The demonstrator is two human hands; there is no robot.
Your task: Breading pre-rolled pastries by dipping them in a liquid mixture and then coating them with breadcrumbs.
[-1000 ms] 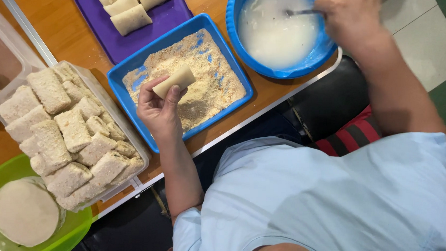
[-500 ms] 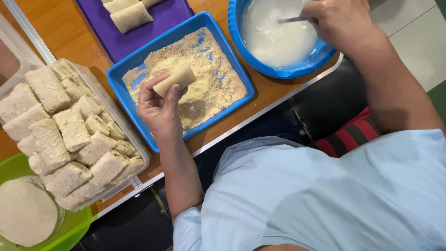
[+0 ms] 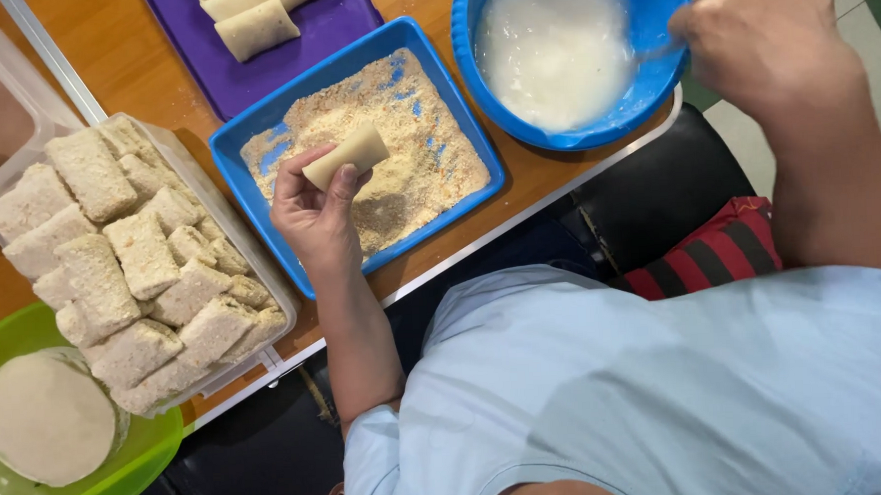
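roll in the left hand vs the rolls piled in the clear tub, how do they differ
The roll in the left hand is smooth and pale; the rolls in the clear tub are rough with a crumb coat. The held roll is single, lifted over the blue tray of crumbs; the tub rolls lie stacked. Both are small and rectangular.
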